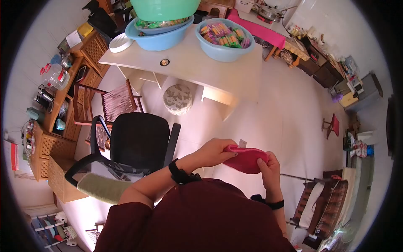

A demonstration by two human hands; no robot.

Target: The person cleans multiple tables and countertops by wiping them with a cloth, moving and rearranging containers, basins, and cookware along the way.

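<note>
A red cloth piece (pixel 245 161), folded with a rounded lower edge, is stretched between my two hands in front of my chest. A small pale tag sticks up from its upper edge. My left hand (pixel 214 152) pinches its left end, thumb on the near side. At the right end, my right hand (pixel 270 171) grips it with the thumb pressed on the near face and the fingers behind. Whether the piece is a cap, a pouch or a plain cloth I cannot tell.
Ahead stands a pale table (pixel 189 69) bearing blue basins (pixel 224 52) of colourful wrapped packets and a green basin (pixel 166 10). A patterned stool (pixel 177 98) sits beneath. To my left are a black office chair (pixel 140 136) and a wooden chair (pixel 117 101); a small red stool (pixel 333 125) stands right.
</note>
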